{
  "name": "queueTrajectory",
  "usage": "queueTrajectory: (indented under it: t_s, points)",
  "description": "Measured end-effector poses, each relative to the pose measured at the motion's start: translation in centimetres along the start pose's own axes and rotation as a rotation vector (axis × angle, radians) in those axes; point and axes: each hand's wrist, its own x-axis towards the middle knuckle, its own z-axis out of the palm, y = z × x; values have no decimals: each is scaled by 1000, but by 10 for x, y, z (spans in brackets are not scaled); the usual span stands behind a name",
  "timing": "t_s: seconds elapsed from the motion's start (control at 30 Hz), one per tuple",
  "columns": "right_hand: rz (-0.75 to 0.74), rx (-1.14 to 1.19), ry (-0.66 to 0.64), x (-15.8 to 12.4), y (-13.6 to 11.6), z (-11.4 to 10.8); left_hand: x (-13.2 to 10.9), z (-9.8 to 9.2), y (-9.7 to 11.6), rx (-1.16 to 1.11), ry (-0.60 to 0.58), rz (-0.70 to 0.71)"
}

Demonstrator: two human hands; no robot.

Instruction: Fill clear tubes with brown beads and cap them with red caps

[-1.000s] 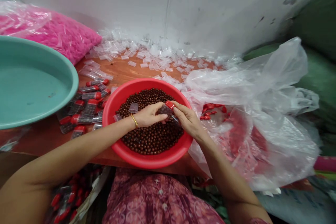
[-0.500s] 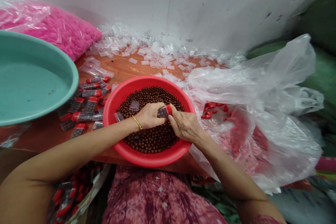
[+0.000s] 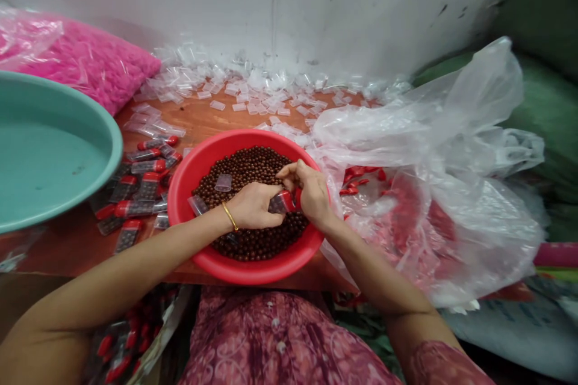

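My left hand, with a gold bangle on its wrist, is closed around a small clear container with dark beads inside and a red cap on its right end. My right hand is curled just right of that cap. A red cap shows against its palm, partly hidden by the fingers. Both hands are over a red basin full of brown beads. On the beads lie an empty clear container and another clear container near the basin's left side.
Filled red-capped containers are piled left of the basin, beside a teal tub. A bag of pink pieces is behind. Clear containers are scattered along the wall. A plastic bag of red caps lies to the right.
My right hand has come off the container's cap and turned, its fingers now curled and raised. My left hand still holds the container, slightly lower. The whole view has shifted a little.
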Motion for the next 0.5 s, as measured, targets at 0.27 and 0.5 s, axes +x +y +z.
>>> queueTrajectory:
  t_s: [0.27, 0.5]
  points:
    - [184, 43, -247, 12, 8, 18, -3, 0, 1, 182, -34, 24]
    - [-14, -29, -199, 12, 6, 28, -3, -2, -5, 357, -49, 3]
